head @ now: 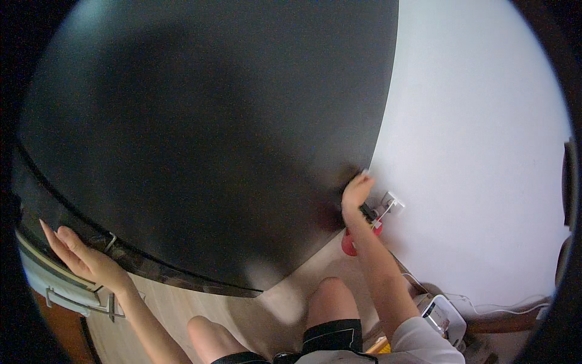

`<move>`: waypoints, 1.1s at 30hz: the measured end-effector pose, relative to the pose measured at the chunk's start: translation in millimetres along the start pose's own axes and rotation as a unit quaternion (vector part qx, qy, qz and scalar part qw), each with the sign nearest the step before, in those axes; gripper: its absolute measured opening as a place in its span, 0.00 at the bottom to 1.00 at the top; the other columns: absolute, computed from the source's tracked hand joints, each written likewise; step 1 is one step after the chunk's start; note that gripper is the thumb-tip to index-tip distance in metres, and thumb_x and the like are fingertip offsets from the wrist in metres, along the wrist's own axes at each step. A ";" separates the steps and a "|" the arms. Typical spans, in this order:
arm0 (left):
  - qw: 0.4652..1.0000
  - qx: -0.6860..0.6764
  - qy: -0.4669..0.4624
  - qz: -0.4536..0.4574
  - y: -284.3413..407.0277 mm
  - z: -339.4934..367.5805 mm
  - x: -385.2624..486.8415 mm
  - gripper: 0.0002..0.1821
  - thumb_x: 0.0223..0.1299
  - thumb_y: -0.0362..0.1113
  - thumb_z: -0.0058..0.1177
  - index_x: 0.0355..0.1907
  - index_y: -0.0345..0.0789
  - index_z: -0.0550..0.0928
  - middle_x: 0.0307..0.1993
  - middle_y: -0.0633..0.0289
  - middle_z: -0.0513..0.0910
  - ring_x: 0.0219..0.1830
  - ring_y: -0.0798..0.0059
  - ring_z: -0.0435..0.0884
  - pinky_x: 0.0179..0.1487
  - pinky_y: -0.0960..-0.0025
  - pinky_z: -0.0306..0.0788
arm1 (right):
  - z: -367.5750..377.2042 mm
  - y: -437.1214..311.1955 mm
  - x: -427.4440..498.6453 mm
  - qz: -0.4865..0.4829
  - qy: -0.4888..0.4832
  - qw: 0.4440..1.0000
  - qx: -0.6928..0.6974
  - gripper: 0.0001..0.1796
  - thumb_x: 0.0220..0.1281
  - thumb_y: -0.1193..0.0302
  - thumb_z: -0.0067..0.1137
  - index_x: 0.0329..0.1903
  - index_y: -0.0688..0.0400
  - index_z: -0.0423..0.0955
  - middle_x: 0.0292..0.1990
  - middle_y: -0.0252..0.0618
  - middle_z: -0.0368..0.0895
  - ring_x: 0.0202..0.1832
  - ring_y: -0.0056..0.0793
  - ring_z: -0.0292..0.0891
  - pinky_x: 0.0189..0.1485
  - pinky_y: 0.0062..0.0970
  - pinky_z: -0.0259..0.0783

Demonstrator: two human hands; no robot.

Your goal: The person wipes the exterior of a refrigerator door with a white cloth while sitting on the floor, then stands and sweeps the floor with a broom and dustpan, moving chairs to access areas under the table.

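A large dark panel with a smooth, slightly glossy face [218, 136] fills most of the view before me. At its lower left, my left hand [84, 259] is raised with its fingers extended and thumb apart, near a dark edge strip and a small metal handle [110, 242]; whether it touches them is unclear. My right hand [358, 191] is at the panel's right edge, beside the white wall. Its fingers are bent and blurred, and a small pale thing shows at the fingertips; I cannot tell whether it is held. Just below are a red object [349, 243] and a black item.
A wall socket [392, 203] with a plugged-in white cable is on the white wall [464, 113]. At the lower right stands a white appliance [448, 318] among cables. A pale cloth [59, 282] hangs by a rail at the left. My knees are above the wood-look floor [159, 302].
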State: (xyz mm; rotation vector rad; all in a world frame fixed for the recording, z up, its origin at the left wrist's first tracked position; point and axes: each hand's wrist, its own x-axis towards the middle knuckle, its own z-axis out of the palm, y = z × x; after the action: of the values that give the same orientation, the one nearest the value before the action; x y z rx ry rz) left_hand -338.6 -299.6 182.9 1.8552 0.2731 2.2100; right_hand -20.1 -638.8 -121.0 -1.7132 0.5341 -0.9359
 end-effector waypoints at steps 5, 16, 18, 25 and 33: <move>0.999 -0.015 -0.021 0.042 -2.7 1.3 -0.6 0.25 0.70 0.44 0.39 0.66 0.36 0.62 0.56 0.58 0.70 0.53 0.77 0.67 0.58 0.74 0.59 | -24.3 34.8 -101.4 0.121 -0.114 0.982 -0.092 0.12 0.66 0.70 0.41 0.45 0.68 0.64 0.40 0.58 0.74 0.43 0.56 0.71 0.46 0.43 0.66; 0.993 -0.118 -0.007 -0.028 2.4 -5.0 0.3 0.25 0.69 0.43 0.42 0.65 0.34 0.63 0.55 0.59 0.72 0.50 0.79 0.71 0.55 0.77 0.62 | -61.1 -221.4 -92.1 -0.178 -0.109 0.903 0.377 0.09 0.63 0.75 0.52 0.45 0.64 0.71 0.35 0.38 0.76 0.33 0.19 0.72 0.35 0.19 0.69; 0.989 -0.141 -0.015 -0.027 1.6 -4.7 0.1 0.25 0.69 0.43 0.42 0.65 0.34 0.63 0.56 0.57 0.71 0.53 0.77 0.70 0.57 0.76 0.61 | -63.1 -177.5 -134.5 -0.150 -0.055 0.943 0.292 0.09 0.62 0.73 0.53 0.43 0.63 0.71 0.35 0.42 0.76 0.34 0.26 0.74 0.37 0.24 0.71; 0.976 -0.214 -0.023 -0.022 3.4 -2.0 1.7 0.24 0.69 0.37 0.42 0.65 0.30 0.61 0.61 0.51 0.66 0.63 0.69 0.64 0.66 0.69 0.56 | -107.1 -69.2 -267.5 -0.052 -0.218 0.966 0.129 0.09 0.67 0.72 0.48 0.43 0.64 0.65 0.35 0.44 0.72 0.35 0.29 0.70 0.38 0.25 0.67; 0.947 -0.317 -0.034 -0.041 0.1 -2.0 3.9 0.27 0.65 0.37 0.49 0.63 0.29 0.63 0.62 0.52 0.66 0.64 0.69 0.64 0.66 0.69 0.56 | -88.6 -307.3 -189.6 -0.424 -0.161 0.835 0.311 0.12 0.53 0.82 0.57 0.41 0.59 0.73 0.34 0.42 0.72 0.33 0.39 0.70 0.36 0.29 0.68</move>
State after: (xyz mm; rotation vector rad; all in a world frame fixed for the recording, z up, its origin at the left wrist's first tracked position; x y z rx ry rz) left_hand -341.2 -298.4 186.2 1.5158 -0.3357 1.8640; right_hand -232.4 -447.3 116.6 -1.4112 -0.7741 -1.2048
